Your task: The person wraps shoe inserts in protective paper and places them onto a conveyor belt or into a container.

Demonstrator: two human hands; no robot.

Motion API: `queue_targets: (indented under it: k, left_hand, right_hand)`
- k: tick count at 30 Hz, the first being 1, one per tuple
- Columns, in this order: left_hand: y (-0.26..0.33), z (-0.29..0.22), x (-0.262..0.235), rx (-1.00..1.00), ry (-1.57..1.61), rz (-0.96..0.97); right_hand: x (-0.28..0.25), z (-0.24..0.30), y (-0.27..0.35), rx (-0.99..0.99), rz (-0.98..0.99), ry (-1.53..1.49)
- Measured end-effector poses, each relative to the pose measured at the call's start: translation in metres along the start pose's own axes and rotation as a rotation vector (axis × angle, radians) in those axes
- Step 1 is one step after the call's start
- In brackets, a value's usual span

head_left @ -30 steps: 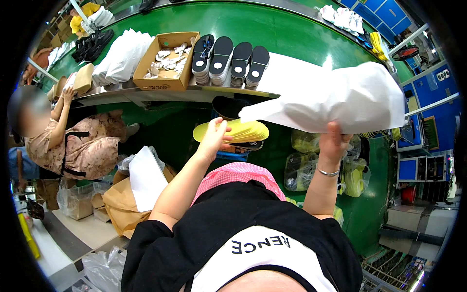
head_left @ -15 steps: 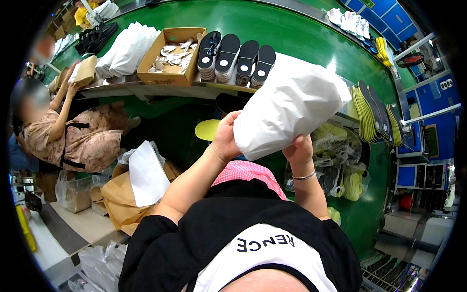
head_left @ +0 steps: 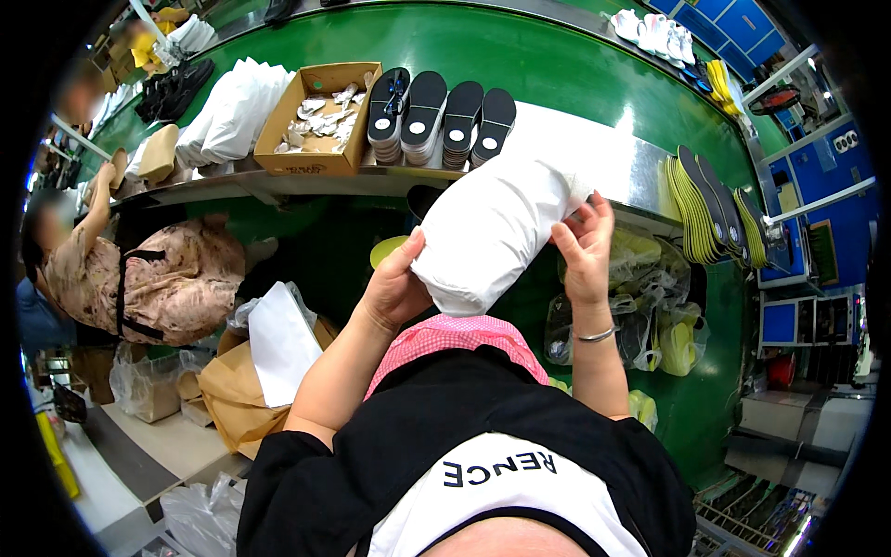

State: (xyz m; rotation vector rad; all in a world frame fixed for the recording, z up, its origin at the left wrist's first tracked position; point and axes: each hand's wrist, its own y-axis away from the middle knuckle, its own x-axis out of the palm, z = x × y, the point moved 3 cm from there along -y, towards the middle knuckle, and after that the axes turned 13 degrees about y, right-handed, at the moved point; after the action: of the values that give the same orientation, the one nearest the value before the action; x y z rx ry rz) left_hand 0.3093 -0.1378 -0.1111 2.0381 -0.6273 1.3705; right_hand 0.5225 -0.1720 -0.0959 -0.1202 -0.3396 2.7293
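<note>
A bundle wrapped in white paper (head_left: 497,232) hangs tilted before me, its right end higher than its left. What lies inside is hidden. My left hand (head_left: 397,283) grips the lower left end, thumb on top and the other fingers mostly behind the paper. At the upper right end, my right hand (head_left: 585,243) has its thumb and curled fingers around the paper's folded edge. A metal bangle (head_left: 595,334) circles my right wrist. Just beyond the bundle, black-topped insoles (head_left: 462,107) stand in several stacks on the bench.
An open cardboard box (head_left: 311,160) of small white pieces sits left of the insoles, beside white paper bundles (head_left: 237,107). Yellow-edged insoles (head_left: 691,209) stand at the right. Plastic bags (head_left: 640,311) hang below the bench. A co-worker (head_left: 167,278) works at the left.
The bundle has come lower and to the left, and looks more tightly wrapped. My right hand has moved from its lower edge up to its right end. The co-worker's arm has moved left.
</note>
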Motion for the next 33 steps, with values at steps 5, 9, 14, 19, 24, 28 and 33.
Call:
queue_targets:
  k: [5, 9, 14, 19, 24, 28, 33]
  left_hand:
    - [0.006, 0.005, -0.008, -0.096, -0.093, 0.254]
    - [0.013, 0.003, -0.012, -0.113, -0.099, 0.205]
    - [0.016, -0.001, -0.038, -0.12, 0.049, 0.053]
    - [0.009, -0.012, -0.035, -0.012, -0.164, 0.04]
    - [0.011, -0.013, -0.03, -0.04, -0.348, 0.084]
    - [0.014, -0.017, -0.031, -0.097, -0.377, 0.121]
    - [0.013, -0.013, -0.042, -0.143, -0.348, 0.178]
  right_hand:
    - [-0.026, 0.003, -0.02, 0.041, -0.159, 0.155]
    - [-0.046, -0.015, -0.035, 0.368, 0.002, -0.418]
    - [-0.065, -0.041, -0.037, 0.503, -0.032, -0.522]
    - [-0.049, 0.011, -0.021, -0.023, -0.208, 0.303]
    - [-0.008, 0.049, -0.031, -0.449, 0.324, 0.797]
    - [-0.008, 0.025, -0.032, -0.035, 0.432, 0.571]
    - [-0.013, -0.008, -0.036, 0.643, 0.608, 0.001]
